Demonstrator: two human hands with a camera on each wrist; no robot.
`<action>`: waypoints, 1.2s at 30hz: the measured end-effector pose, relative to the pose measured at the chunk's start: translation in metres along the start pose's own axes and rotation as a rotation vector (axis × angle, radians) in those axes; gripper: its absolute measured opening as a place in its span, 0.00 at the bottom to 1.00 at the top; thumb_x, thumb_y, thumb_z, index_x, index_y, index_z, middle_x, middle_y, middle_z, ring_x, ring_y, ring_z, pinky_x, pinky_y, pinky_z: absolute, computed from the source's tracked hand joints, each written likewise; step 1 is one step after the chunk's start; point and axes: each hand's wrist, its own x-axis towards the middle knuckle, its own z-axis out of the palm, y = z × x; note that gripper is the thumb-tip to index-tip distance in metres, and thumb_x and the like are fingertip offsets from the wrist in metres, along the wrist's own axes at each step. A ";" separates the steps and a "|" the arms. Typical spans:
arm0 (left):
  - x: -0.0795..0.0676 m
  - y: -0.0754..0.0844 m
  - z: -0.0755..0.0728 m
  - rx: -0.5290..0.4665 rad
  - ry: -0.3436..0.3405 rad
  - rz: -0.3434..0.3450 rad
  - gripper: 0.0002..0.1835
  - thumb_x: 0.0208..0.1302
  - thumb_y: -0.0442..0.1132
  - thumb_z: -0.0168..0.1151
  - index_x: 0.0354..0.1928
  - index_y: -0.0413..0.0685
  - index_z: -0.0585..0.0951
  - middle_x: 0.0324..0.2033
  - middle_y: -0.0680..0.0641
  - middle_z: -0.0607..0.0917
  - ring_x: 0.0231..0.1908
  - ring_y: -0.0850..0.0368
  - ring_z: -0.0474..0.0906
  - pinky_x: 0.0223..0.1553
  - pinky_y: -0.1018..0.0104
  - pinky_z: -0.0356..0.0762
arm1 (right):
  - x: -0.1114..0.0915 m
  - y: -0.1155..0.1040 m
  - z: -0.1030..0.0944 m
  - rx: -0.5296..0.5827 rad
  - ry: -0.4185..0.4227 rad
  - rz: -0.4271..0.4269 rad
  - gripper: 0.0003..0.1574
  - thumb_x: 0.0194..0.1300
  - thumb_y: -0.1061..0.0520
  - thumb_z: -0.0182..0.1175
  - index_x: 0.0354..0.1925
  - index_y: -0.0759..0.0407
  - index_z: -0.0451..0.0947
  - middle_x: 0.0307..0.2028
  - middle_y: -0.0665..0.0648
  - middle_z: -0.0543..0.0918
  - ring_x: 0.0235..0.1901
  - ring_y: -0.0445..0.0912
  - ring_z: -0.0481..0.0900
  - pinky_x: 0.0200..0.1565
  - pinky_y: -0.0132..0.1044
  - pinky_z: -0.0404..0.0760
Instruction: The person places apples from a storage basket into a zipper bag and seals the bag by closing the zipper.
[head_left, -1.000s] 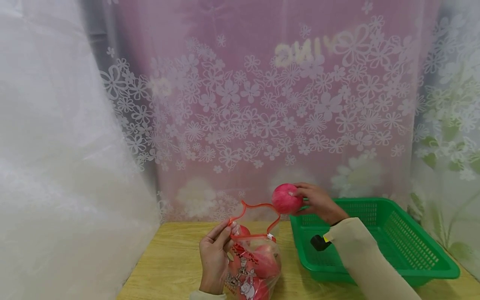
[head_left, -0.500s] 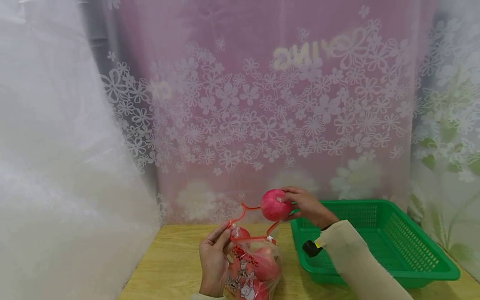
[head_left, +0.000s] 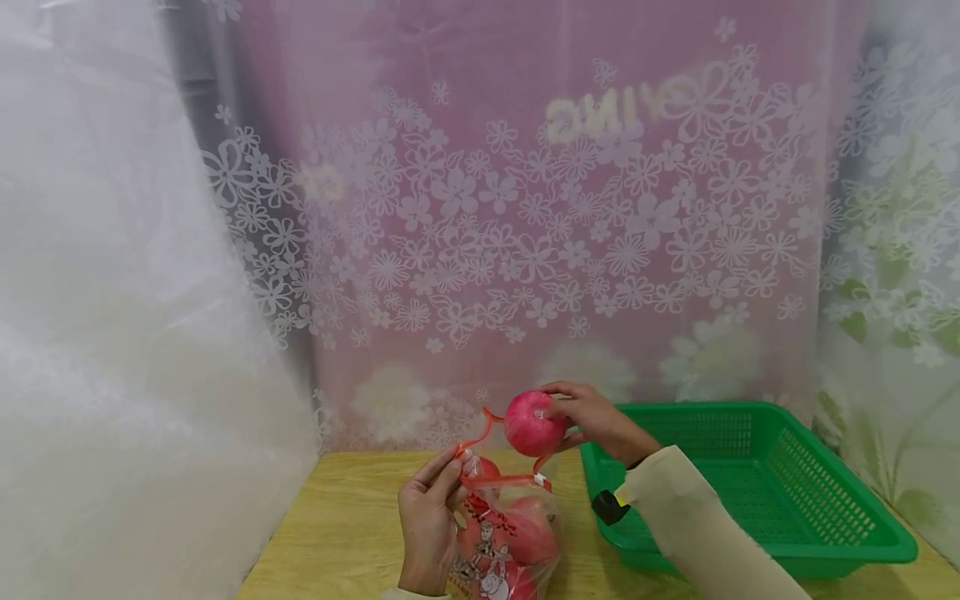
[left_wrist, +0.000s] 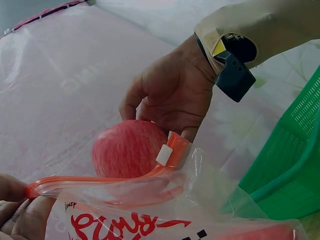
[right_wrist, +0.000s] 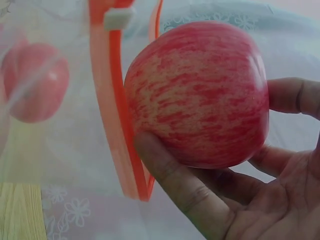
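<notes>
A red apple (head_left: 532,425) is gripped in my right hand (head_left: 596,423), over the open mouth of a clear zip bag (head_left: 487,481) with an orange zip edge. In the right wrist view, fingers and thumb wrap round the apple (right_wrist: 200,95) beside the orange zip strip (right_wrist: 117,110). My left hand (head_left: 430,525) pinches the left end of the bag's rim between thumb and fingers. Several apples (head_left: 531,533) lie inside the bag, seen through its printed front. A white slider (left_wrist: 164,155) sits on the zip near its right end in the left wrist view.
A green plastic basket (head_left: 847,550) stands to the right on the wooden table (head_left: 337,517). A black wrist camera (head_left: 611,506) is strapped at the right sleeve, above the basket's left rim. Floral plastic curtains (head_left: 525,208) hang behind and at both sides.
My right hand has carried the apple left and slightly down, from beside the bag's right edge to over its mouth. The left hand and bag have stayed nearly still.
</notes>
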 end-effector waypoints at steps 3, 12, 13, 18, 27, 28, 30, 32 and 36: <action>0.001 0.000 0.000 0.000 -0.001 0.003 0.15 0.59 0.30 0.58 0.48 0.32 0.78 0.34 0.44 0.85 0.35 0.58 0.83 0.31 0.74 0.80 | 0.000 -0.001 0.004 -0.009 -0.005 -0.004 0.31 0.56 0.55 0.61 0.57 0.61 0.67 0.51 0.66 0.73 0.38 0.52 0.79 0.34 0.48 0.82; 0.002 -0.001 0.002 -0.006 -0.022 0.020 0.19 0.58 0.31 0.59 0.51 0.27 0.74 0.33 0.45 0.86 0.33 0.59 0.83 0.28 0.75 0.79 | -0.001 -0.003 0.013 -0.083 -0.005 -0.032 0.31 0.55 0.58 0.62 0.57 0.62 0.67 0.53 0.67 0.71 0.39 0.53 0.79 0.34 0.47 0.82; 0.002 -0.001 0.002 -0.005 -0.024 0.020 0.18 0.58 0.31 0.59 0.50 0.28 0.75 0.33 0.45 0.86 0.33 0.59 0.83 0.28 0.75 0.79 | -0.001 -0.003 0.014 -0.084 -0.005 -0.031 0.31 0.56 0.59 0.61 0.57 0.62 0.67 0.53 0.67 0.71 0.39 0.53 0.79 0.34 0.47 0.82; 0.003 -0.001 0.002 -0.007 -0.025 0.022 0.14 0.59 0.30 0.59 0.47 0.33 0.79 0.33 0.45 0.86 0.33 0.59 0.83 0.30 0.74 0.80 | 0.000 -0.005 0.018 -0.100 -0.008 -0.029 0.29 0.57 0.59 0.60 0.57 0.61 0.67 0.53 0.66 0.72 0.38 0.53 0.79 0.34 0.46 0.82; 0.003 0.000 0.002 -0.005 -0.023 0.026 0.15 0.59 0.31 0.59 0.48 0.31 0.78 0.33 0.45 0.86 0.33 0.59 0.83 0.30 0.74 0.79 | -0.002 -0.005 0.023 -0.139 -0.016 -0.045 0.30 0.55 0.56 0.63 0.56 0.59 0.68 0.50 0.63 0.74 0.39 0.52 0.77 0.34 0.46 0.82; 0.003 0.000 0.002 -0.005 -0.022 0.028 0.16 0.58 0.31 0.59 0.48 0.30 0.77 0.32 0.45 0.86 0.33 0.59 0.83 0.30 0.74 0.79 | -0.002 -0.004 0.024 -0.141 -0.013 -0.042 0.31 0.55 0.56 0.63 0.57 0.59 0.68 0.50 0.63 0.74 0.40 0.52 0.77 0.34 0.46 0.82; 0.003 -0.001 0.002 -0.004 -0.017 0.025 0.17 0.59 0.30 0.59 0.49 0.29 0.76 0.32 0.45 0.86 0.32 0.59 0.83 0.30 0.74 0.79 | -0.003 -0.002 0.024 -0.146 -0.008 -0.041 0.31 0.55 0.56 0.64 0.57 0.59 0.67 0.50 0.62 0.74 0.40 0.52 0.77 0.34 0.46 0.82; 0.002 -0.001 0.002 -0.005 -0.012 0.020 0.17 0.59 0.30 0.59 0.50 0.28 0.76 0.32 0.45 0.86 0.32 0.59 0.83 0.29 0.74 0.79 | -0.002 -0.001 0.024 -0.147 -0.005 -0.041 0.31 0.56 0.55 0.63 0.57 0.59 0.68 0.50 0.62 0.74 0.40 0.52 0.77 0.34 0.45 0.82; 0.001 -0.001 0.002 -0.001 -0.004 0.009 0.18 0.59 0.30 0.59 0.50 0.28 0.75 0.33 0.44 0.86 0.32 0.59 0.83 0.28 0.74 0.79 | -0.003 0.001 0.024 -0.144 -0.014 -0.045 0.31 0.55 0.54 0.64 0.56 0.59 0.68 0.50 0.63 0.74 0.39 0.52 0.77 0.34 0.45 0.83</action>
